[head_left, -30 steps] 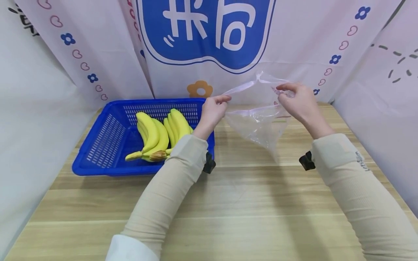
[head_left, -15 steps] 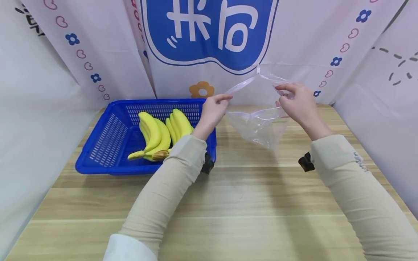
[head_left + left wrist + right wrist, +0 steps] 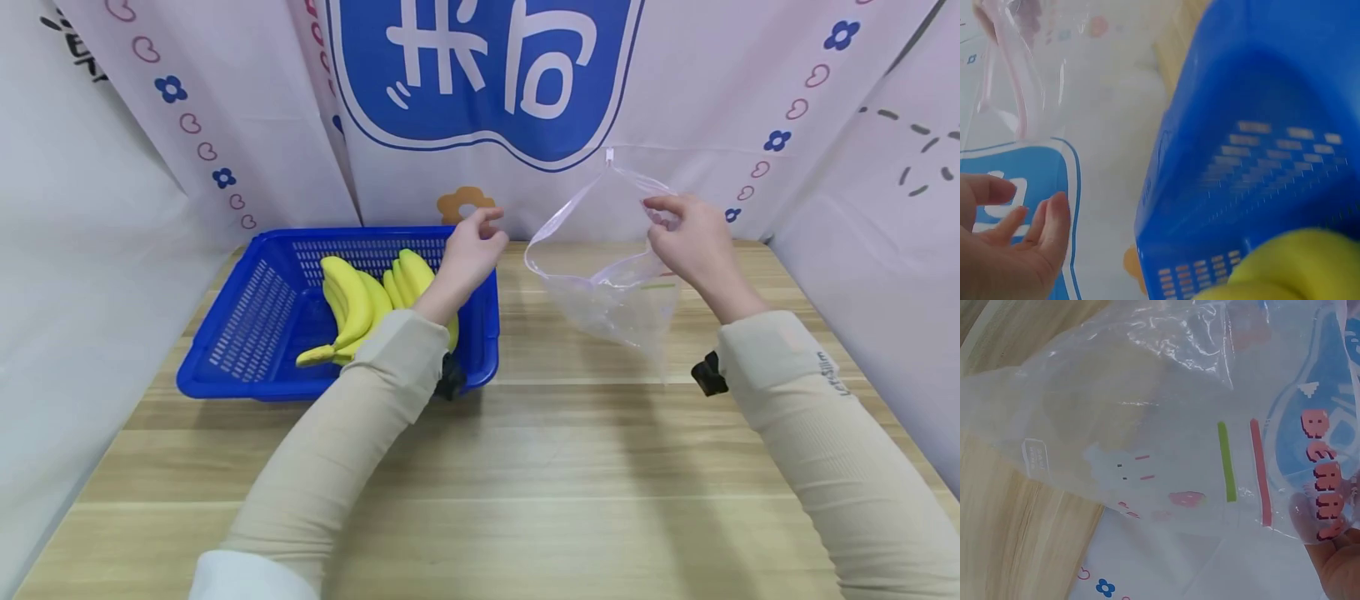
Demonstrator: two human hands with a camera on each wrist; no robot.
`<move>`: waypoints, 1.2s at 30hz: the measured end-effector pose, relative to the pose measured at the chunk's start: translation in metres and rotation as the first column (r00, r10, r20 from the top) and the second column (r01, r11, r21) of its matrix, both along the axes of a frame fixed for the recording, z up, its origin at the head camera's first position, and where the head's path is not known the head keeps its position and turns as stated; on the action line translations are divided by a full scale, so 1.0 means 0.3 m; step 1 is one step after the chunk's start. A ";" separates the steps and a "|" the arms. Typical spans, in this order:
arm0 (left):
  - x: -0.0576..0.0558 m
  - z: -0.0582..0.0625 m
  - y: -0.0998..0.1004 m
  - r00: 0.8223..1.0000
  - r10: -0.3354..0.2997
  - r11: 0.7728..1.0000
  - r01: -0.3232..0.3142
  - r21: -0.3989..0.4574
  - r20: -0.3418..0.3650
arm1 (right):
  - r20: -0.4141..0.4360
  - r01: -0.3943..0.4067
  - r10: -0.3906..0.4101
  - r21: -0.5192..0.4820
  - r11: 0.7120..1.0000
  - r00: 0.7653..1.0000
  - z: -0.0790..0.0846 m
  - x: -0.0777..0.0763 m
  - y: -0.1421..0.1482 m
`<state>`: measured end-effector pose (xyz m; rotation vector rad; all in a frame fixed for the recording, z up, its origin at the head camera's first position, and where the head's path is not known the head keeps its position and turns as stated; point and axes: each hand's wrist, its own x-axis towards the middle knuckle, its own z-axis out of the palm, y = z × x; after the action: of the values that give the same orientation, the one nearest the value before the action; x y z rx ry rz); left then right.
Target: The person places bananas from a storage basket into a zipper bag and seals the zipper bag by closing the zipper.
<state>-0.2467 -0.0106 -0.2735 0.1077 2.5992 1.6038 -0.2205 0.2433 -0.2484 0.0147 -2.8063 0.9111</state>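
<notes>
OK, right hand (image 3: 693, 242) is pinching the bag (image 3: 607, 312) at its mouth's right side; clear film is hanging over the table (image 3: 540, 500), mouth gaping, right of the basket (image 3: 225, 388); can't tell if its low corner is touching down. Left hand (image 3: 468, 254) is holding nothing, fingers loosely bent, hovering by the basket's right end, near the bag. Bananas (image 3: 350, 304) are lying in the basket, partly behind the left sleeve (image 3: 315, 467)

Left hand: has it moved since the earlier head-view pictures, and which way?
Yes, leftward in the head view: judged against the printed orange flower, the left hand has shifted away from the clear bag.
</notes>
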 end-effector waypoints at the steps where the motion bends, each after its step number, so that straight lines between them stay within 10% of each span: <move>1: 0.000 0.002 -0.009 1.000 0.005 1.000 -0.005 -0.018 0.001 | 0.003 0.003 -0.003 -0.002 1.000 1.000 -0.001 0.000 0.003; 14: 0.020 0.003 -0.150 0.998 -0.004 0.972 0.017 -0.234 0.055 | -0.016 0.005 -0.004 0.026 1.000 1.000 -0.016 0.002 0.016; 36: 0.068 -0.081 -0.272 0.976 -0.024 0.858 0.131 -0.497 0.215 | -0.016 0.004 -0.003 0.016 1.000 1.000 -0.027 -0.002 0.016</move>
<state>-0.2261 -0.0922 -0.2978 0.0109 2.7090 0.8027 -0.2213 0.2482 -0.2566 0.0191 -2.7983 0.8840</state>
